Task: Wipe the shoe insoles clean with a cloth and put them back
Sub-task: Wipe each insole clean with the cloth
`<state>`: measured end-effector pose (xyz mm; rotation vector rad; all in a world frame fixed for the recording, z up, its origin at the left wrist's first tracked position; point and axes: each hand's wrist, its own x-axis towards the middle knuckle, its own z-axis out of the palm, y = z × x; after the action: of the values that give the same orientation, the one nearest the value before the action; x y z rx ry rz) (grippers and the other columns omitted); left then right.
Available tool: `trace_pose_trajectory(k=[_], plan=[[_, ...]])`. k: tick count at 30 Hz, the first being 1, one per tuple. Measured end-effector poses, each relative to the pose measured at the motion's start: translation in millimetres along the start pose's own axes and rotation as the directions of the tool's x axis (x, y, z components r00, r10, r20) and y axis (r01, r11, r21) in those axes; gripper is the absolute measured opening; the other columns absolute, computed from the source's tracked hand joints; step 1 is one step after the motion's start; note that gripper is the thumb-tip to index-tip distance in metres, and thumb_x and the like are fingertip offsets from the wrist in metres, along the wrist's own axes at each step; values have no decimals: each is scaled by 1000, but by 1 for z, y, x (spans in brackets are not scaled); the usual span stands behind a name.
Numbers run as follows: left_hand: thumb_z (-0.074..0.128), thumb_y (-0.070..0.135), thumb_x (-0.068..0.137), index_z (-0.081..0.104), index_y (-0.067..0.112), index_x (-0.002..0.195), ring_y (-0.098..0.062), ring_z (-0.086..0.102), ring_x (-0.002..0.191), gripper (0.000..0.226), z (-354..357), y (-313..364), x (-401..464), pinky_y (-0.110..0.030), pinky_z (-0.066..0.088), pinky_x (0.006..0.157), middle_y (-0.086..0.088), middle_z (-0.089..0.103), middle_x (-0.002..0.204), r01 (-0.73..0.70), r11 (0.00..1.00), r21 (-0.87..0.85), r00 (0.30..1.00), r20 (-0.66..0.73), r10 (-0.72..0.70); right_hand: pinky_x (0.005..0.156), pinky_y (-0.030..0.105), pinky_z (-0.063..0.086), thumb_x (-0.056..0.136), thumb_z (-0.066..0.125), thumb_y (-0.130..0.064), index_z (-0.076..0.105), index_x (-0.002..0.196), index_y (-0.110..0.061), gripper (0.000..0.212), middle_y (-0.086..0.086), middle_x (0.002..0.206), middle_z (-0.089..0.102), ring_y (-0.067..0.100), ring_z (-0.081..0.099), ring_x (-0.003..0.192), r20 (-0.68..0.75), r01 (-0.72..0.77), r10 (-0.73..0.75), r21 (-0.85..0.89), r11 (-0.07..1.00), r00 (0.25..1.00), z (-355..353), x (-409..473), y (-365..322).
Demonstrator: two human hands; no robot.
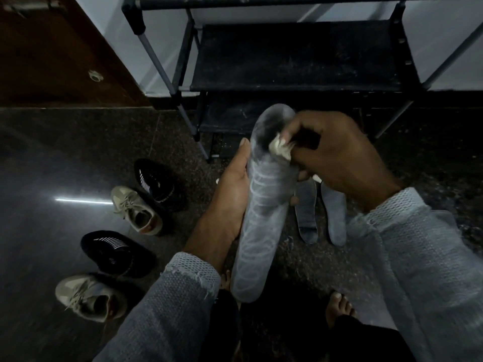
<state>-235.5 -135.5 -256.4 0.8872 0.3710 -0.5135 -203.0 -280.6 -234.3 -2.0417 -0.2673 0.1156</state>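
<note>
The fingers of the right hand (pixel 337 158) were bunched around a small crumpled cloth (pixel 281 150), which was pressed against the soiled toe end of a grey insole (pixel 261 218). The insole was held in the air, cradled lengthwise in the left hand (pixel 232 194), whose thumb was laid along its edge and whose fingers were curled beneath it. Two more insoles (pixel 321 212) were seen lying side by side on the floor (pixel 52 152), just beyond the held one. Two pairs of shoes (pixel 136 210) were lined up on the floor towards its left edge. The wiping step was judged to be under way; further strokes down towards the heel were judged necessary next.
</note>
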Motion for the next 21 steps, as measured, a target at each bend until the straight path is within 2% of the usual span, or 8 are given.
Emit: trace_pose_trajectory(k=[1,3,5,8,10,12,17,21], plan=[[32,47,96,53,4,129,-23,61,87,57,0,0,1,-35,53,75,-12,63,102,-16,1000,-6,1000,-10,16,49,35,58,83,68,0,68,84,-16,16,-6,82,68,12,68,61,72,16,-14,-26,1000,997,-2,-1,-2],[28,48,99,56,6,123,-22,61,86,56,0,1,1,-33,54,72,-11,63,100,-11,1000,-23,1000,2,11,49,38,58,84,68,0,68,83,-18,18,-7,82,68,14,67,56,52,15,-12,-59,998,999,-3,1,0],[25,53,99,61,10,114,-22,62,81,57,-1,0,2,-32,55,65,-9,64,96,18,1000,-18,1000,21,-18,53,38,59,85,66,-2,66,84,-23,21,-6,86,68,13,68,62,-103,-1,-5,-55,998,995,-1,4,5],[25,56,98,59,9,123,-28,63,91,63,0,-2,0,-35,57,65,-14,64,108,46,998,36,999,13,-47,77,31,57,84,67,-7,67,90,-24,18,-9,90,68,8,65,87,-335,39,-85,-140,989,938,-1,9,11],[25,55,98,57,9,127,-30,63,95,63,2,-2,-1,-35,57,65,-16,64,113,56,997,58,998,16,-57,79,24,56,83,68,-5,66,91,-21,17,-11,89,67,2,65,87,-417,44,-80,-96,994,905,-4,11,15],[24,55,99,57,10,125,-28,68,88,61,2,-2,-2,-35,57,63,-13,68,104,60,996,66,997,35,-63,78,21,55,83,67,-4,65,90,-19,18,-12,89,66,1,65,86,-440,49,-68,-54,997,895,-5,11,16],[23,54,100,53,9,132,-24,68,84,63,1,-2,-1,-34,57,65,-10,68,103,51,997,66,998,43,-54,79,15,52,82,70,-5,66,89,-22,19,-16,89,65,0,65,89,-286,96,-115,-79,992,951,0,10,9],[26,53,99,60,10,120,-32,57,103,59,6,-5,-3,-35,54,72,-17,60,118,60,996,72,998,21,-62,76,13,52,82,69,-4,66,90,-21,18,-18,86,64,-2,64,85,-456,58,-86,-74,996,886,-3,14,12]])
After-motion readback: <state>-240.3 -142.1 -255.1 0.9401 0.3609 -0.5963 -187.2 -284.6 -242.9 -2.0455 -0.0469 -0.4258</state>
